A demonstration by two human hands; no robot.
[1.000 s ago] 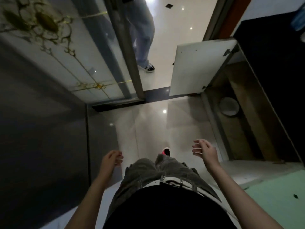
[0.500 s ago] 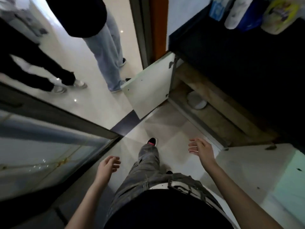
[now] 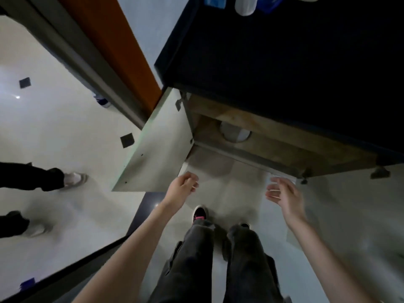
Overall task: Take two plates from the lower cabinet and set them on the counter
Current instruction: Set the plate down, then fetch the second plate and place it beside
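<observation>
White plates (image 3: 234, 132) sit stacked on the wooden floor of the lower cabinet (image 3: 273, 147), half hidden under the dark counter (image 3: 284, 62). The cabinet's white door (image 3: 157, 149) stands swung open to the left. My left hand (image 3: 181, 189) hovers by the door's lower edge, fingers loosely curled and empty. My right hand (image 3: 284, 195) is held out in front of the cabinet's sill, fingers spread, holding nothing. Both hands are well short of the plates.
Bottles and a blue box (image 3: 244, 5) stand at the back of the counter. A doorway with an orange-brown frame (image 3: 113, 53) lies left. Other people's legs and shoes (image 3: 72, 180) stand on the pale floor at left. My own legs and shoe (image 3: 200, 213) are below.
The view has swung right to face the cabinet straight on. Both hands have risen and moved forward towards the open cabinet, and I have stepped closer.
</observation>
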